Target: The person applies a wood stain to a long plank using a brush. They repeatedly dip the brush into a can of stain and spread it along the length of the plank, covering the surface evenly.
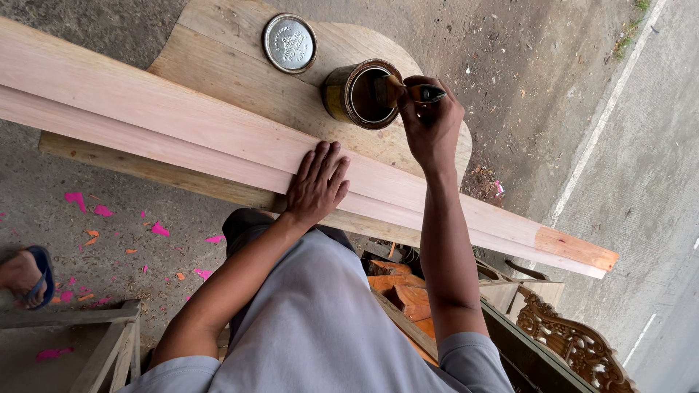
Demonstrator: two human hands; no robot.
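Brush (pixel 408 91) is gripped by right hand (pixel 431 124), bristles dipped in open can (pixel 362 93) to load | plank (pixel 218 127) is steadied on surface (pixel 240 69) by flat, open left hand (pixel 317 182) | lid (pixel 289 43) is set aside nearby

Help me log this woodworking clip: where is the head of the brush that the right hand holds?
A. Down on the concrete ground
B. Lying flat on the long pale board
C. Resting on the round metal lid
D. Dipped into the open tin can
D. The right hand holds the brush with its head inside the open tin can, while the round metal lid lies apart on the board behind.
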